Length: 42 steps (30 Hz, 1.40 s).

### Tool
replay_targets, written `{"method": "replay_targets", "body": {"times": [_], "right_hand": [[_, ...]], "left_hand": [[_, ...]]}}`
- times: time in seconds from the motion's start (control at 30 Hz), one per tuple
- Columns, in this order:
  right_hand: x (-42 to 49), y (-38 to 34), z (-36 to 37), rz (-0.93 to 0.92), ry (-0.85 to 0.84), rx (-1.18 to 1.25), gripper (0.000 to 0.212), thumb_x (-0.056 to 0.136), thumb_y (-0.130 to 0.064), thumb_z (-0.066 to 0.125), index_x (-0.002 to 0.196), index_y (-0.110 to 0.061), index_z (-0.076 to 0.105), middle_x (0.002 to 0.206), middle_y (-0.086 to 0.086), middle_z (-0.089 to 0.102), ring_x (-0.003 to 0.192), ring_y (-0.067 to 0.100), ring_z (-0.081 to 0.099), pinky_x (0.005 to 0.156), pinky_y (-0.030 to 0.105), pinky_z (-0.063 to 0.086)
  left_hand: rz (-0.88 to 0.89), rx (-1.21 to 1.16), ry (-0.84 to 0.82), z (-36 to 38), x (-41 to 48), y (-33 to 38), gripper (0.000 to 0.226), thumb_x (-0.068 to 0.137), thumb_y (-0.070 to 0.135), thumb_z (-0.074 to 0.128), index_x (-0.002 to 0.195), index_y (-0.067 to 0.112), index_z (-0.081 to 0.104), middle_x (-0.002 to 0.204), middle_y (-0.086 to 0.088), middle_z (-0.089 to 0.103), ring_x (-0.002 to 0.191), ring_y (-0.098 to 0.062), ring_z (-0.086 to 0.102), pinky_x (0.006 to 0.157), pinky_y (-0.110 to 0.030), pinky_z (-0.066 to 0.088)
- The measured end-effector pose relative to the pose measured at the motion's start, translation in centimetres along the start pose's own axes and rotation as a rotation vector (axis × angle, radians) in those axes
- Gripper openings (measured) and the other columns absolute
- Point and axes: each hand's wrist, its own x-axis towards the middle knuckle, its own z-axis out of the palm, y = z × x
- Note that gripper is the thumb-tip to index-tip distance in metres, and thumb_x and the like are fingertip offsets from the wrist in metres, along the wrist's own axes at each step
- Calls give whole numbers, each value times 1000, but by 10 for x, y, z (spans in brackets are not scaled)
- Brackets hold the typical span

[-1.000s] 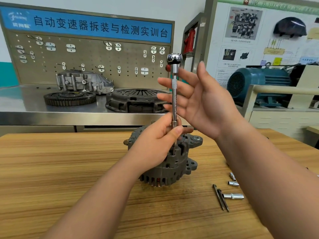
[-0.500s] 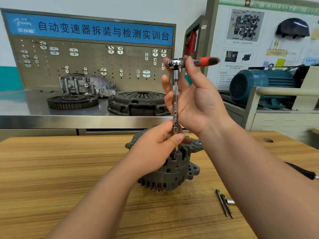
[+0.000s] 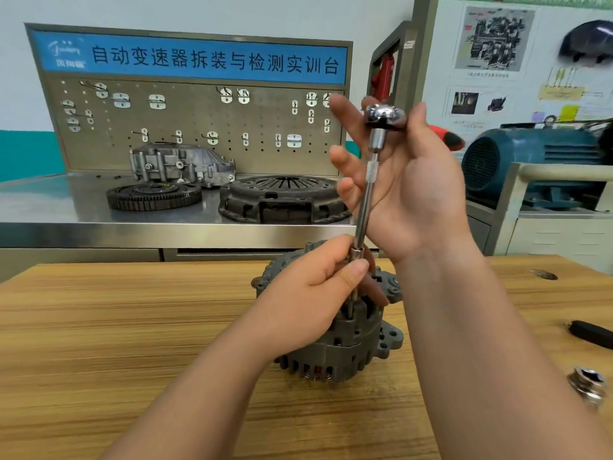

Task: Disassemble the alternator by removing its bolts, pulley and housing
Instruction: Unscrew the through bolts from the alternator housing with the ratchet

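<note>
From my station, the one line I can read in full is the row of white characters 自动变速器拆装与检测实训台 across the blue banner [image 3: 212, 59] that tops the pegboard [image 3: 199, 127] behind the steel bench [image 3: 59, 204]. At the banner's left end sits a white logo [image 3: 66, 51] with a few small characters under it, too blurred for me to read. The wall posters [image 3: 497, 41] on the right carry captions and coloured labels, but none of that print resolves into letters or numbers, and I can make out no marking on the extension bar [image 3: 365, 200].
</note>
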Motion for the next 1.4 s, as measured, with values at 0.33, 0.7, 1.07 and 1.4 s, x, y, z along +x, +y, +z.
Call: {"method": "replay_targets", "body": {"times": [0.33,0.7,1.07,1.4], "right_hand": [[-15,1,-4,-440,-54,-497,27,97,-20,44,123,-26,50,126,5,58,86,22,68,56,24,51],[-15,9,4,-62,70,-99,31,104,-38,35,112,-17,57,105,7,72,62,21,67,47,22,48],[-18,8,7,-150,40,-199,38,104,-40,30,131,-20,49,122,4,68,69,24,72,51,24,51],[-22,8,9,-418,84,-293,31,98,-16,50,129,-18,56,108,5,64,74,21,68,54,23,51]], "left_hand": [[-26,20,83,4,1,0,14,99,23,49,105,22,61,82,13,74,87,-35,66,84,-55,50],[23,-88,103,8,0,2,24,91,26,44,102,15,61,88,2,73,88,-25,63,82,-43,50],[2,-109,113,9,-1,0,27,92,32,46,109,17,61,95,0,74,95,-26,65,90,-53,49],[-7,-72,112,8,1,-3,29,87,32,50,109,18,62,93,4,75,88,-16,68,89,-46,52]]}}
